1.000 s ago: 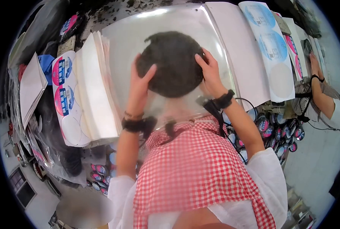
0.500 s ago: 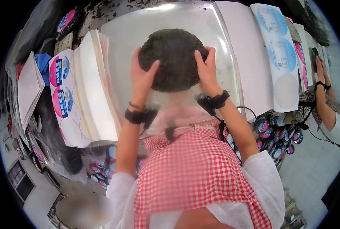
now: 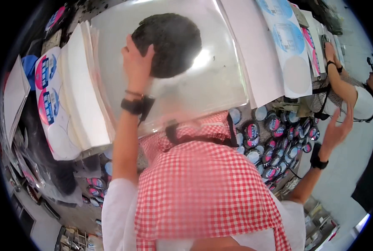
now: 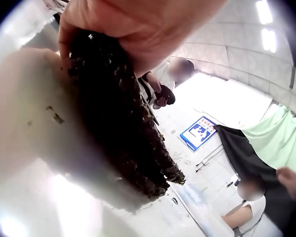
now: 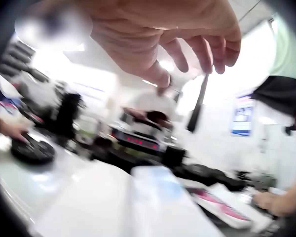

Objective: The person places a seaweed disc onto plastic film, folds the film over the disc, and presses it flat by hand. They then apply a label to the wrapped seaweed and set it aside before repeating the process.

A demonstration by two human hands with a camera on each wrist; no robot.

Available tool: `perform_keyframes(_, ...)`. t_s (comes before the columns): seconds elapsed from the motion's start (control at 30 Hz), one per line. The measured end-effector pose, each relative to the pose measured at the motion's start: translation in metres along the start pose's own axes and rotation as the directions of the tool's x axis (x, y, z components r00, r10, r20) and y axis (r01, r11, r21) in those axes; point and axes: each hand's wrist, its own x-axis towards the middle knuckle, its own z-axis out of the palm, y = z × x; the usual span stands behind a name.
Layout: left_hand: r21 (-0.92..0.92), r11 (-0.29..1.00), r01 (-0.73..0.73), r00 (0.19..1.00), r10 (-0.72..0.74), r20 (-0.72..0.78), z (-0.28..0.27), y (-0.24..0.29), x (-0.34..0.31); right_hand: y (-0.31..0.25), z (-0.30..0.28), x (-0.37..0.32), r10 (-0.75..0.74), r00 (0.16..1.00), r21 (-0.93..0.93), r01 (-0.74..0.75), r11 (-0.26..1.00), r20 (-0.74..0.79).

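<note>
A dark, rough-surfaced round disc is over the shiny, clear-covered work surface in the head view. My left hand grips its left edge, thumb over the top face. Seen edge-on in the left wrist view, the disc is thick, its far edge split into layers, with my left hand around the near end. Well off to the right, beyond the paper sheets, my right hand holds nothing. In the right wrist view that hand's fingers are spread and loosely bent.
Left of the work surface lie white paper sheets and printed labels. Blue-printed label sheets lie on the right. Many labelled round packs are piled below right. Another person's arm is at the far right.
My right hand has let go of the disc and moved far to the right. My left hand still holds the disc, which now appears higher and further left in the head view.
</note>
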Motion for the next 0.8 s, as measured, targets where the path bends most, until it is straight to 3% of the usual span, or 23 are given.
perform_keyframes(0.07,0.140,0.989,-0.038,0.999,0.038,0.002,0.003,-0.002,0.002,-0.141,0.054,0.004,-0.261,0.955,0.353,0.199,0.914,0.137)
perform_keyframes(0.1,0.202,0.979,-0.035,0.999,0.034,0.009,0.004,-0.004,0.002,-0.200,0.092,0.004,-0.459,0.877,0.484,0.343,0.805,0.143)
perform_keyframes(0.13,0.272,0.961,-0.045,0.998,0.052,-0.018,0.005,-0.004,0.000,-0.237,0.142,0.004,-0.696,0.711,0.550,0.543,0.635,0.101)
perform_keyframes(0.17,0.343,0.938,-0.043,0.997,0.063,-0.046,0.006,-0.002,-0.002,-0.285,0.172,0.008,-0.714,0.700,0.664,0.520,0.538,0.030)
perform_keyframes(0.2,0.416,0.909,-0.038,0.994,0.076,-0.074,0.005,0.000,-0.003,-0.311,0.208,0.003,-0.746,0.662,0.592,0.576,0.564,0.066)
perform_keyframes(0.23,0.364,0.932,-0.006,0.996,0.037,-0.080,-0.005,0.004,-0.005,-0.322,0.238,-0.005,-0.752,0.655,0.584,0.586,0.562,0.066)
perform_keyframes(0.27,0.282,0.954,-0.106,0.992,0.120,-0.030,-0.017,-0.004,-0.008,-0.331,0.252,-0.011,-0.783,0.606,0.578,0.592,0.562,0.140)
perform_keyframes(0.33,0.095,0.956,-0.277,0.960,0.271,0.072,-0.044,-0.028,-0.032,-0.327,0.260,-0.012,-0.784,0.599,0.601,0.568,0.562,0.166)
perform_keyframes(0.37,0.169,0.918,-0.359,0.919,0.317,0.235,-0.056,-0.037,-0.054,-0.325,0.259,-0.013,-0.793,0.562,0.572,0.580,0.581,0.235)
perform_keyframes(0.43,0.242,0.806,-0.540,0.764,0.350,0.541,-0.075,-0.046,-0.091,-0.327,0.258,-0.016,-0.780,0.578,0.568,0.568,0.595,0.240)
perform_keyframes(0.53,0.237,0.833,-0.500,0.757,0.287,0.587,-0.080,-0.034,-0.097,-0.331,0.252,-0.026,-0.719,0.646,0.542,0.520,0.660,0.257)
perform_keyframes(0.63,-0.202,0.865,-0.458,0.623,0.475,0.622,-0.097,-0.060,-0.087,-0.331,0.252,-0.032,-0.676,0.684,0.517,0.488,0.704,0.275)
perform_keyframes(0.73,-0.177,0.865,-0.470,0.576,0.453,0.680,-0.103,-0.061,-0.093,-0.336,0.253,-0.037,-0.647,0.708,0.498,0.469,0.729,0.281)
perform_keyframes(0.8,-0.208,0.874,-0.440,0.604,0.460,0.651,-0.100,-0.066,-0.084,-0.340,0.258,-0.037,-0.635,0.727,0.492,0.466,0.735,0.260)
